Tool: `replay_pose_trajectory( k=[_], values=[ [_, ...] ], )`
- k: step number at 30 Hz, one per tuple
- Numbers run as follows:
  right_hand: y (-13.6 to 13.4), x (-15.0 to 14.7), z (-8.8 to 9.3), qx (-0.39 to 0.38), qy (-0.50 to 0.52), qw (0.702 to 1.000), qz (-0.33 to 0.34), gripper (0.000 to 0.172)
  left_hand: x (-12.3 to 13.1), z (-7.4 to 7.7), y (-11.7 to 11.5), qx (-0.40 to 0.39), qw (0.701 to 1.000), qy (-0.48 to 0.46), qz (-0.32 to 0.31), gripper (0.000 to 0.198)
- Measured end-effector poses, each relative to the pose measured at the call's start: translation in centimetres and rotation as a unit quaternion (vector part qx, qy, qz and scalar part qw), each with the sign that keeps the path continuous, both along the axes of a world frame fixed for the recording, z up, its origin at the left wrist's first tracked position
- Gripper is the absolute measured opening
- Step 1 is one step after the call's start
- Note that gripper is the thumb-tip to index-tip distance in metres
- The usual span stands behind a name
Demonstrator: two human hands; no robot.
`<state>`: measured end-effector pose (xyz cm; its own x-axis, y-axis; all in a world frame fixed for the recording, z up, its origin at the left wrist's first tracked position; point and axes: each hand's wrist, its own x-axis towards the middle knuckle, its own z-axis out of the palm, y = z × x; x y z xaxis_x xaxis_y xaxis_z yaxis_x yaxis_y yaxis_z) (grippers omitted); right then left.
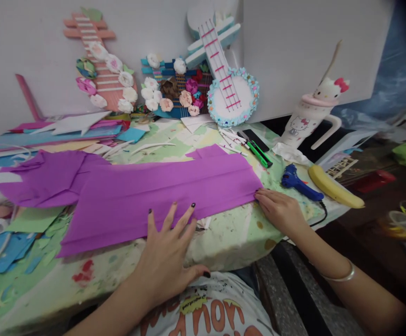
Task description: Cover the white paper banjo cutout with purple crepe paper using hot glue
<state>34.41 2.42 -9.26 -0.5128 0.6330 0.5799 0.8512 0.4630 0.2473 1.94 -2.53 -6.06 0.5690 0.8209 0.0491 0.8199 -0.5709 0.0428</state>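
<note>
A long sheet of purple crepe paper (175, 182) lies spread across the table, with lengthwise creases and a crumpled part (49, 179) at its left. My left hand (171, 247) rests on its near edge, fingers spread apart and fingertips on the paper. At the near right corner, my right hand (280, 210) has its fingers pressed together on the paper's edge. The thumb of that hand is hidden. Close to my right hand lies a blue glue gun (301, 184) with a black cord.
Right of the glue gun is a banana (334, 186). A green utility knife (259, 151), a phone (256, 140) and a Hello Kitty tumbler (310, 116) stand or lie behind. Flower-decorated craft instruments (233, 95) lean at the back. Paper scraps (14, 247) cover the left side.
</note>
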Motion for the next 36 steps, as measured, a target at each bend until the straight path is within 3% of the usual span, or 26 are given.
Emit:
replay_pose_trajectory(
  k=[3,6,13,19,23,30,33,36],
  values=[
    [0.0,-0.1,0.2,-0.002,-0.001,1.000,0.002,0.019,0.6,0.0,1.0,-0.042,0.999,-0.013,-0.033,0.090],
    [-0.1,-0.1,0.2,0.003,0.000,1.000,-0.003,0.017,1.2,-0.5,1.5,-0.067,0.997,-0.031,-0.001,0.087],
    [0.0,-0.1,-0.1,0.009,0.016,1.000,-0.014,0.018,3.1,-1.2,0.8,-0.035,0.997,-0.039,0.061,0.087],
    [0.0,0.0,-0.3,-0.007,0.030,0.999,-0.013,0.019,3.5,-0.6,0.6,-0.020,0.997,-0.031,0.062,0.082],
    [-0.1,0.0,-0.3,-0.003,0.030,0.999,-0.017,0.019,4.1,-0.4,1.3,0.022,0.998,-0.031,0.057,0.059],
    [-0.1,-0.1,-0.1,-0.006,0.037,0.999,-0.015,0.021,5.4,-1.8,1.6,0.182,0.982,0.002,0.038,0.031],
    [-0.1,-0.2,0.0,-0.002,0.029,0.999,-0.014,0.021,5.0,-0.5,2.0,0.175,0.984,-0.009,-0.002,0.027],
    [-0.1,-0.2,0.1,0.003,0.027,1.000,-0.015,0.021,3.9,2.8,4.8,0.120,0.993,-0.003,0.017,0.034]
  ],
)
